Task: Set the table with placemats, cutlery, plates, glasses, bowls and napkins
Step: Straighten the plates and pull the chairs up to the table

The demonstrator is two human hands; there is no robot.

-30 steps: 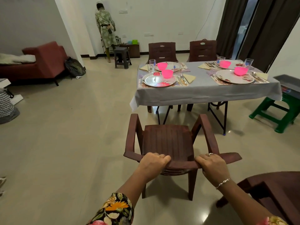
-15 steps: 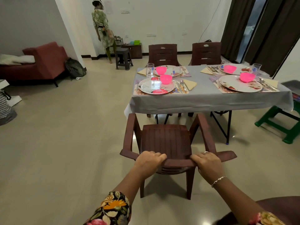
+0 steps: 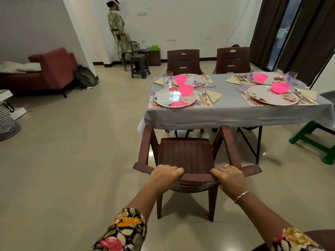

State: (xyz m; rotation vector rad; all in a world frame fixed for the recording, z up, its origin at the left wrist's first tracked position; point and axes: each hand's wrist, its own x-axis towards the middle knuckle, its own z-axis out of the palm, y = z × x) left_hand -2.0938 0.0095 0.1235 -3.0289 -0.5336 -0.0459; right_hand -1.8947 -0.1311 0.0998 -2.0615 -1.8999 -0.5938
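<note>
Both hands grip the brown chair (image 3: 186,154) backrest: left hand (image 3: 165,175) and right hand (image 3: 229,179), fingers curled tight over it. The chair faces the set counter (image 3: 226,115).

A chair (image 3: 188,156) stands in front of the table (image 3: 235,115), at its left end. On the table lie four plates, each with a bowl on it. Two more chairs stand behind the table.
</note>
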